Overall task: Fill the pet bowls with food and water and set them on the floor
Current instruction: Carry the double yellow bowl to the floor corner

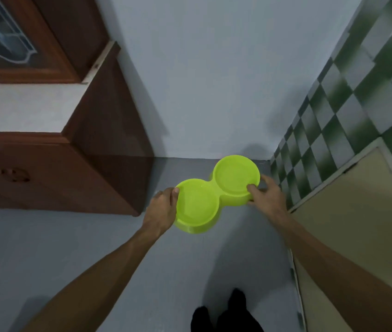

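A lime-green double pet bowl (pixel 216 192), two round basins joined in one piece, is held out in front of me above the grey floor. My left hand (pixel 162 210) grips the rim of the near-left basin, thumb on top. My right hand (pixel 265 194) grips the rim of the far-right basin, fingers curled over its edge. Both basins look bare of food; whether there is water in them I cannot tell.
A dark brown wooden cabinet (pixel 89 164) stands at the left against the pale wall (pixel 214 80). A green-and-white checkered tiled wall (pixel 333 130) and a beige panel (pixel 357 224) run along the right. Grey floor (pixel 94 248) lies below; my dark-clothed legs (pixel 226 315) show at the bottom.
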`<state>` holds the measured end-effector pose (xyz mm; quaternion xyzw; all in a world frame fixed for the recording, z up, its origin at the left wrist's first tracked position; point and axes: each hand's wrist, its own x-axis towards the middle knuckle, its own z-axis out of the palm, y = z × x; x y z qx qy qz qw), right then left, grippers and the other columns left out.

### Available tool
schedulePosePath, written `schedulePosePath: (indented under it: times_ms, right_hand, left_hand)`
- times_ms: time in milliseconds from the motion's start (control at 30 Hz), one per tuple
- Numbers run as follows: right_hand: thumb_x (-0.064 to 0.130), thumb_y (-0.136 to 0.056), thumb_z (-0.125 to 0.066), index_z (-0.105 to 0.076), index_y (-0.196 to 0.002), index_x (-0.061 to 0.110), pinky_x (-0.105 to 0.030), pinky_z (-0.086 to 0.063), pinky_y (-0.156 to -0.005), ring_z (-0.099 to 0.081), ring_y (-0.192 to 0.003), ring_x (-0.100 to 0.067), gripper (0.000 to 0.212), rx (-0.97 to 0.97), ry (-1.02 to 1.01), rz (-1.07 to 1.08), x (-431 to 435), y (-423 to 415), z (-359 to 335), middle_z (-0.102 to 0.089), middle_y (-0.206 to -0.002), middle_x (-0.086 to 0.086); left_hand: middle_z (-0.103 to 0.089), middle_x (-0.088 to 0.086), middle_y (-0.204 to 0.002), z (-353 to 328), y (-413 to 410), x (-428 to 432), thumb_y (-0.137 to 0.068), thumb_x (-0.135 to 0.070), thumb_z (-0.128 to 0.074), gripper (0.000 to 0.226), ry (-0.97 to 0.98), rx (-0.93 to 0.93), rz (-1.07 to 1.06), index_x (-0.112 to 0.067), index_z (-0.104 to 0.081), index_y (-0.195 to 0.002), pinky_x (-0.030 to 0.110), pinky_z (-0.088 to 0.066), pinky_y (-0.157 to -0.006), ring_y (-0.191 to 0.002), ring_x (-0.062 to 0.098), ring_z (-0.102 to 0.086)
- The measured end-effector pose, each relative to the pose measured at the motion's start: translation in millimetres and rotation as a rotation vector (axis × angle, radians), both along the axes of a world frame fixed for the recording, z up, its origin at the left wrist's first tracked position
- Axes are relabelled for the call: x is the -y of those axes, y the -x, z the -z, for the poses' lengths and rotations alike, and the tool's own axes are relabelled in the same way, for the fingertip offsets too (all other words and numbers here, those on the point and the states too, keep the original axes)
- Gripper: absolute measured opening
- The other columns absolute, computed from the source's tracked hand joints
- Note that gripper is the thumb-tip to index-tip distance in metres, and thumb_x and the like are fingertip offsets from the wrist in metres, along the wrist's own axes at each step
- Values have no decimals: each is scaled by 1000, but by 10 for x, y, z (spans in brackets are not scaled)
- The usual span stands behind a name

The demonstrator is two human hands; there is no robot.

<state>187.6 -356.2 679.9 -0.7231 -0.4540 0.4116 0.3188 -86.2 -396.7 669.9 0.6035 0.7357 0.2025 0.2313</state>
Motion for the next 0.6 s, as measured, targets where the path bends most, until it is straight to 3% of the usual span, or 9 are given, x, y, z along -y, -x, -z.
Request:
schedulePosePath:
  times_ms: [200, 300, 433, 533, 600]
  right_hand:
    - [31, -83, -66, -58, -125, 26, -47, -62, -71, -72, -73, -19, 43, -30, -4, -61, -867, 118, 274, -70, -96, -2]
    - [46, -74, -62, -59, -113, 36, -50, -61, -74, -71, -82, -21, 41, -12, 4, -108, -1346, 99, 502, -69, -96, 5]
    - [46, -71, -60, -58, -92, 54, -52, -59, -75, -71, -81, -26, 22, -21, 10, -163, -1973, 131, 693, -71, -90, 1]
    - [48, -72, -60, -60, -100, 49, -53, -58, -75, -71, -79, -25, 28, -21, 14, -235, -2471, 144, 897, -71, -87, 3]
    - [50, -73, -59, -61, -113, 40, -52, -57, -78, -69, -86, -23, 41, -11, 0, -289, -2764, 176, 1052, -71, -96, 6]
  left_hand:
    - [-63, 19, -102, 187, 123, -735, -104, -44, -28, 46, 40, -15, -61, -10, -60, -107, 45, -49, -82, -98, 41, -59]
    - [-63, 18, -101, 330, 107, -1089, -104, -44, -28, 47, 61, -9, -105, -10, -60, -108, 45, -49, -82, -98, 40, -59]
    - [-64, 18, -97, 545, 79, -1521, -104, -42, -30, 46, 62, 22, -193, -9, -62, -106, 41, -47, -78, -94, 38, -60]
    - [-65, 18, -92, 733, 41, -1832, -103, -44, -28, 49, 60, 33, -236, -10, -63, -105, 40, -47, -75, -90, 38, -61]
    - [-66, 17, -95, 894, 35, -2007, -104, -43, -30, 46, 86, 74, -273, -11, -63, -108, 40, -48, -76, -91, 37, -61]
